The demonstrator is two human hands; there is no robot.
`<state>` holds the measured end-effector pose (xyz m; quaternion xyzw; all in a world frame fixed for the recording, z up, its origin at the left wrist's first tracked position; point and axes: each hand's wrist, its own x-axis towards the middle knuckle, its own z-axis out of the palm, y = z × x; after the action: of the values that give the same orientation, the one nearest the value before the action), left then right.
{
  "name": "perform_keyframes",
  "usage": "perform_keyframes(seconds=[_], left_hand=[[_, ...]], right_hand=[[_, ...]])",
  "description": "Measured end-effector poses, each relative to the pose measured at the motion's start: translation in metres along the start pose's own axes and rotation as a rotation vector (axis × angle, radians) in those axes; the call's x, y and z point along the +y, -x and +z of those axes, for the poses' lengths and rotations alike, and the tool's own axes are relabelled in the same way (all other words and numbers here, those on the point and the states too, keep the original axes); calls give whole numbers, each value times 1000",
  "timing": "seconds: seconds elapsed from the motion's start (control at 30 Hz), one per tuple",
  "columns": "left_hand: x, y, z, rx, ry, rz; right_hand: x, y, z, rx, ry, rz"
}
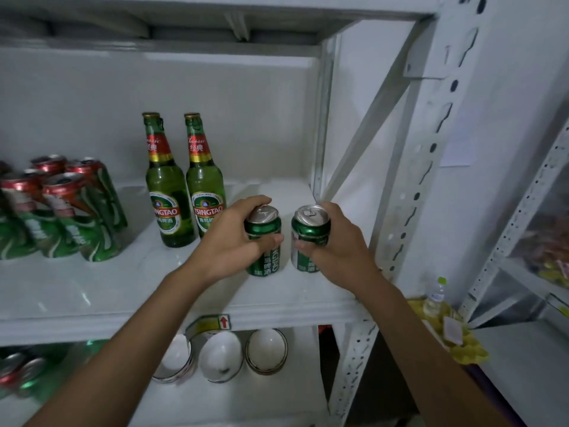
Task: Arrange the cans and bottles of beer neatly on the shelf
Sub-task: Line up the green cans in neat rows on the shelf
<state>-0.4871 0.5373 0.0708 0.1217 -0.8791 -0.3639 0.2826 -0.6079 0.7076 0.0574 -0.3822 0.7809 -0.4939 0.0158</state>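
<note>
Gripping a short green can (pixel 264 241) around its upper body, the left hand (pixel 234 241) had fingers wrapped behind and thumb across the front; the right hand (pixel 334 245) clasped a second can (pixel 309 238) the same way, just beside the first, both upright on the glossy white shelf (pixel 123 291). Each can had a dull silver lid and white Chinese characters down its side. Behind stood two green glass bottles (pixel 187 192) with gold caps, red neck bands and oval labels reading TSINGTAO. At far left clustered taller green cans with red tops (pixel 77 217). Below, three white bowls (pixel 221 355) lay on their sides.
</note>
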Motion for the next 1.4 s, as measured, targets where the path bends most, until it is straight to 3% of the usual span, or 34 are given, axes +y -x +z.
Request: perform_keyframes(seconds=[0.2,0.57,1.03,1.2,1.4], left_hand=[[7,13,9,38,32,-55],[-12,4,-1,-130,178,-105],[-18,-14,9,-307,380,-146],[-19,-14,8,-306,376,-141],[-12,-10,-3,-335,185,-81]], right_hand=[[7,16,0,-41,-36,-52],[23,-3,9,-58,-31,27],[21,-11,6,-214,-28,17],[23,-12,7,-215,-39,12],[19,-8,6,-181,-165,11]])
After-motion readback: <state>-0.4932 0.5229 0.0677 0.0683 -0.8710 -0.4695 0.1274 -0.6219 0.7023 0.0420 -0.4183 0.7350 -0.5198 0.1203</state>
